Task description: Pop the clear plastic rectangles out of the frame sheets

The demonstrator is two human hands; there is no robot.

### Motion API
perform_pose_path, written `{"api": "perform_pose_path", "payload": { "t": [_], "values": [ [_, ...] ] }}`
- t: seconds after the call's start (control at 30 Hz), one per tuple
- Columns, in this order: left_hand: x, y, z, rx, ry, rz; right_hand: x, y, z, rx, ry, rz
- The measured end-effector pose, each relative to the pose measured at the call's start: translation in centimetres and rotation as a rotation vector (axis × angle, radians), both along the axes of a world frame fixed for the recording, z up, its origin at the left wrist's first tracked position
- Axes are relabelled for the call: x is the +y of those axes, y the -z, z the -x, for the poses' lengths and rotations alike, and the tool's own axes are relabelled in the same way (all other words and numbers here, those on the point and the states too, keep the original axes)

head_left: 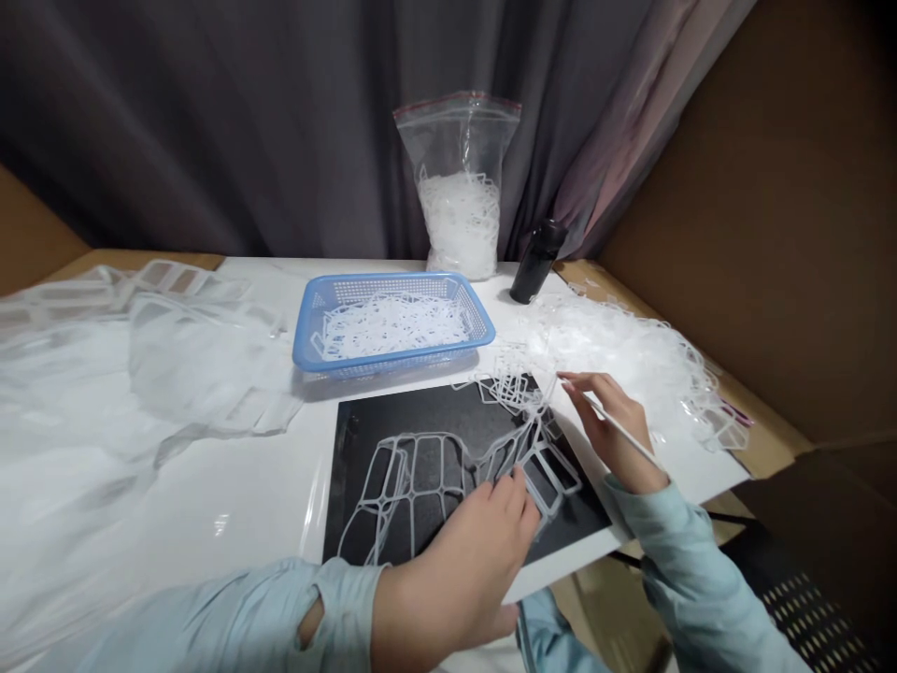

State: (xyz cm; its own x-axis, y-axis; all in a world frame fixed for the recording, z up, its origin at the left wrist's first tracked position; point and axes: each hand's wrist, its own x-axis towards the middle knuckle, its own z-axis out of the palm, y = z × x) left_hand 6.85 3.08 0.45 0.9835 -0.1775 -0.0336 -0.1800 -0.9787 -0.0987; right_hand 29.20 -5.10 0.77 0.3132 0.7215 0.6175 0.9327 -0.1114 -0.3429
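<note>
On a black board (441,412) lies a mesh of linked white plastic loops (413,465). The fingers of my left hand (476,551) are pressed together and bent over the mesh's near right part, gripping it; the fingertips' undersides are hidden. My right hand (617,435) pinches a thin white stick (622,428), whose tip points left toward a small heap of loose white loops (510,388) at the board's far right corner. The end of the mesh gathers just below that heap. Whether the stick's tip touches any loop is too small to tell.
A blue basket (303,348) of white loops stands behind the board. Farther back are a transparent zip bag (462,220) of loops and a black bottle (536,264). Loose loops (631,360) pile up at right. White mesh (203,365) covers the table's left. Cardboard (763,215) walls the right side.
</note>
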Motion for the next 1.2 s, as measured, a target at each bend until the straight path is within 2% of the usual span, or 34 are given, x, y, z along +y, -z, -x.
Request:
{"api": "perform_pose_path", "payload": {
  "t": [0.17, 0.47, 0.67, 0.73, 0.87, 0.93, 1.07, 1.2],
  "values": [
    [0.0, 0.2, 0.2, -0.009, 0.004, -0.018, 0.5, 0.0, -0.9, 0.013, 0.130, -0.108],
    [0.1, 0.2, 0.0, -0.009, 0.010, -0.010, -0.8, 0.8, -0.9, -0.024, 0.355, -0.188],
    [0.1, 0.3, -0.1, -0.011, 0.003, 0.000, -1.3, 0.4, -1.5, -0.038, 0.466, -0.271],
    [0.3, 0.3, -0.2, -0.040, 0.004, 0.020, -1.5, 0.3, -1.3, -0.001, 0.403, -0.238],
    [1.2, 0.8, -0.8, -0.160, 0.038, 0.075, -2.1, 0.3, -0.4, 0.187, -0.004, 0.066],
    [1.6, 1.3, -1.1, -0.243, 0.085, 0.094, -2.6, 0.4, 0.1, 0.352, -0.144, 0.223],
    [1.9, 2.5, -1.5, -0.270, 0.117, 0.137, -3.4, 0.9, 0.5, 0.661, -0.259, 0.379],
    [1.7, 3.1, -1.8, -0.213, 0.055, 0.203, -3.8, 1.6, 0.5, 0.737, -0.285, 0.376]
  ]
}}
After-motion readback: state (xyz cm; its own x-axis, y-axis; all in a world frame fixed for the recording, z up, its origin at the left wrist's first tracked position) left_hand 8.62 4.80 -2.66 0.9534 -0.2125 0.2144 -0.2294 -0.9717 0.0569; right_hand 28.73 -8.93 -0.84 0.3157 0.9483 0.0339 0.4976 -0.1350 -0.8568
